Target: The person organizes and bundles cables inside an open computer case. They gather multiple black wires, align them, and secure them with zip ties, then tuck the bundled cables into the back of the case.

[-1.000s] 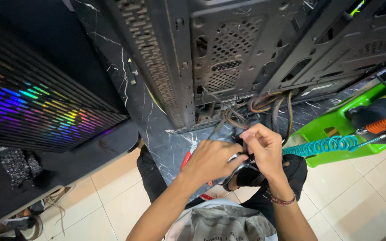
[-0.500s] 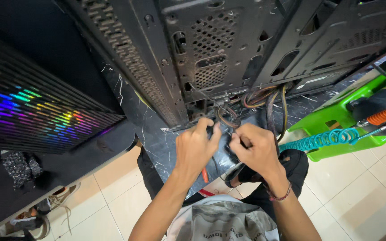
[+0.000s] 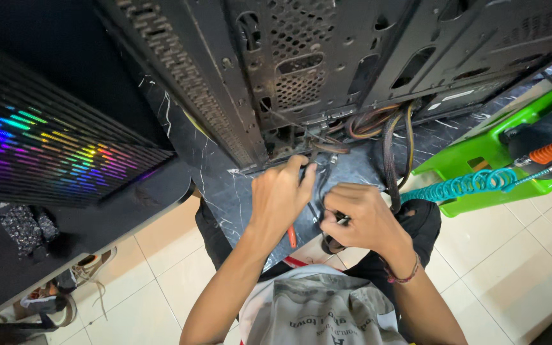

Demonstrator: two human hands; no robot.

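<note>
We see a computer case (image 3: 301, 70) of matt, dusty perforated black metal, on a glossy dark marble-patterned tabletop (image 3: 225, 191). The green stool (image 3: 480, 153) and teal coiled hose (image 3: 461, 186) look like smooth plastic; floor tiles (image 3: 519, 255) are glossy.

My left hand (image 3: 282, 195): fingertips on thin black cables (image 3: 319, 182) under the computer case (image 3: 301, 70).
My right hand (image 3: 362, 220): pinches a small black connector (image 3: 342, 220).
Bench (image 3: 225, 185): dark marble.

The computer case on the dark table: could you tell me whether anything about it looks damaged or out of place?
The computer case looks dusty and grimy on its perforated metal, and a loose bundle of cables spills from its lower edge onto the table. I see no clear breakage.
</note>
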